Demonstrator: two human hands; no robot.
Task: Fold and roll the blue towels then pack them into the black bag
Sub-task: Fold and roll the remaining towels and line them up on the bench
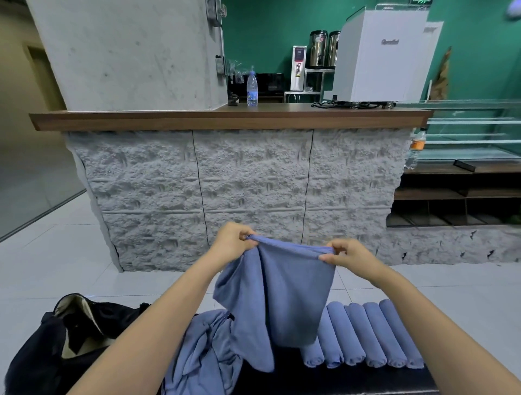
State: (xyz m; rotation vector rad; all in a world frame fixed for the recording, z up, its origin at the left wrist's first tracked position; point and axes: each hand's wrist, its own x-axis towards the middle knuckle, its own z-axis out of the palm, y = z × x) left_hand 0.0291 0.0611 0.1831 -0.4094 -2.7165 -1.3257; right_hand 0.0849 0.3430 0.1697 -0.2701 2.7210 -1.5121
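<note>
I get one view: a wide-angle head camera facing forward and down. The left hand [232,239] and right hand [349,255] sit close under it; the bar [253,183] stands farther ahead.

Nothing can be read for certain. At one o'clock, a grey wordmark stands on the side of the white machine [386,53] on the counter [225,119], too blurred to spell out. At twelve o'clock, the water bottle [252,88] carries a blue label with print too small to tell. At two o'clock, another bottle [415,149] bears an orange label, equally illegible. A green sign [420,1] at the top edge shows unreadable marks.
</note>
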